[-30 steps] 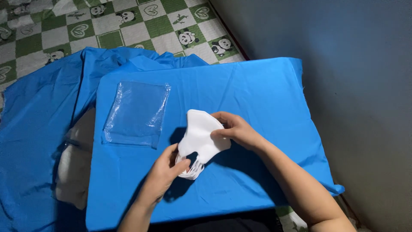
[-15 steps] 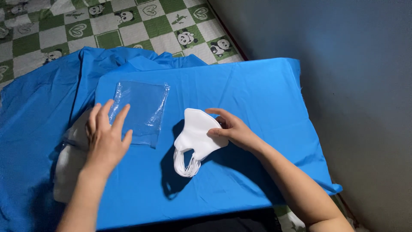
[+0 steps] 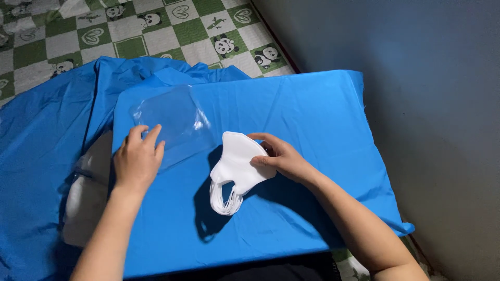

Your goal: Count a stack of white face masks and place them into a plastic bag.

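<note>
The stack of white face masks (image 3: pixel 238 165) sits near the middle of the blue cloth (image 3: pixel 312 119) that covers the table, its ear loops hanging toward me just above the cloth. My right hand (image 3: pixel 278 158) pinches the stack at its right edge, thumb on top and fingers curled behind, wrist bent inward, forearm running back to the lower right. Just left of the masks lies a clear plastic bag (image 3: pixel 174 122), flat on the cloth. My left hand (image 3: pixel 136 161) rests palm down on the bag's near left corner, fingers loosely spread and holding nothing, arm stretched straight from the bottom edge. Beyond the table shows a green and white checked floor mat (image 3: pixel 130 31).
</note>
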